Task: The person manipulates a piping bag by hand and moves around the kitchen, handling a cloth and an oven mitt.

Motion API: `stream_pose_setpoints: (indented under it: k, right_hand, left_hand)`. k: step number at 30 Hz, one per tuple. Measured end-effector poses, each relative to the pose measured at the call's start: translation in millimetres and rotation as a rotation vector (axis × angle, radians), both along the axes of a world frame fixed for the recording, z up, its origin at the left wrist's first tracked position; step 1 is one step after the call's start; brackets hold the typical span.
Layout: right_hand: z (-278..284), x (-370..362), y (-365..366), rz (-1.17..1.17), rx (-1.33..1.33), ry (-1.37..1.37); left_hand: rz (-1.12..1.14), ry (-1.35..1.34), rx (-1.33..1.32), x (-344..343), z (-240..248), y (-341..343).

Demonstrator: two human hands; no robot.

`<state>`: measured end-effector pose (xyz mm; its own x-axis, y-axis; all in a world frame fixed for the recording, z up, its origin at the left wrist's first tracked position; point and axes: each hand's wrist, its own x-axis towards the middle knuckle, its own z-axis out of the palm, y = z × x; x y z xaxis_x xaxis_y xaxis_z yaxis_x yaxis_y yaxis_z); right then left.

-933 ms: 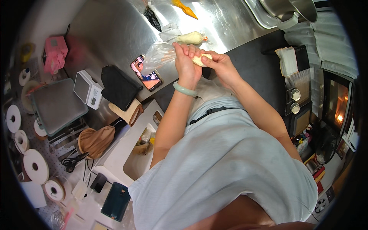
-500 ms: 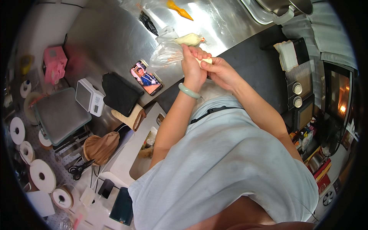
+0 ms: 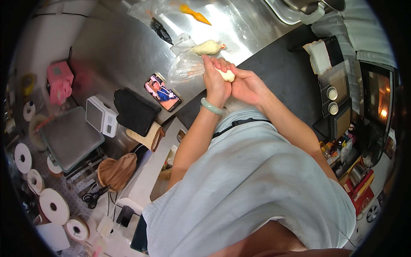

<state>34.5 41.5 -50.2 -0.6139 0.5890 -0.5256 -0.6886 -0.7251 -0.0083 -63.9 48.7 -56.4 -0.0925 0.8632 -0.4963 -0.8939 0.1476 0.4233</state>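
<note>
A small pale yellow lump of dough (image 3: 227,76) sits between my two cupped hands. My left hand (image 3: 215,82), its wrist in a pale green bangle, curls its fingers over the lump. From the other side my right hand (image 3: 249,88) presses against it, palm turned up and fingertips meeting the left ones. Just beyond the hands lies a tied bag of pale yellow filling (image 3: 208,47) with an orange-red end. Beside it a crumpled clear plastic bag (image 3: 184,68) spreads near the left fingers.
Farther off on the steel counter (image 3: 115,43) lie an orange piping bag (image 3: 195,14) and a black one (image 3: 161,31). Left are a phone (image 3: 162,92), black oven mitt (image 3: 136,110) and white scale (image 3: 101,116). A wire rack (image 3: 336,85) with two small cups and a lit oven (image 3: 377,98) stand right.
My right hand has opened from a thumb pinch into a cupped palm. More of the dough lump now shows between the hands, slightly lower.
</note>
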Motion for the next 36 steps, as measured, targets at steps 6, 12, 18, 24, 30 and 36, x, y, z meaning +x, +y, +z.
stream_pose_setpoints:
  k: [6, 12, 18, 24, 30, 36]
  right_hand:
    - [9.3, 5.0, 4.7, 0.264, 0.372, -0.469]
    - [-1.8, 0.0, -0.8, 0.162, 0.617, -0.927]
    - [-5.2, 4.2, -2.0, 0.250, 0.258, -0.248]
    - [3.5, 12.0, 6.5, 0.435, 0.776, -0.704]
    - [-6.4, 10.6, 8.5, 0.201, 0.220, -0.207]
    - [0.4, 16.0, 9.1, 0.248, 0.326, -0.196]
  left_hand:
    - [0.067, -0.236, 0.011, -10.8, -5.0, 4.1]
    - [0.116, -0.072, -0.006, -8.5, -7.3, 2.5]
    - [0.085, 0.005, -0.020, 6.3, -7.2, -8.0]
    - [0.060, -0.001, 0.019, -5.0, -11.8, -7.8]
    - [0.113, 0.114, 0.023, 8.0, -1.5, -0.2]
    - [-0.004, 0.008, 0.104, 6.1, 0.7, -3.5]
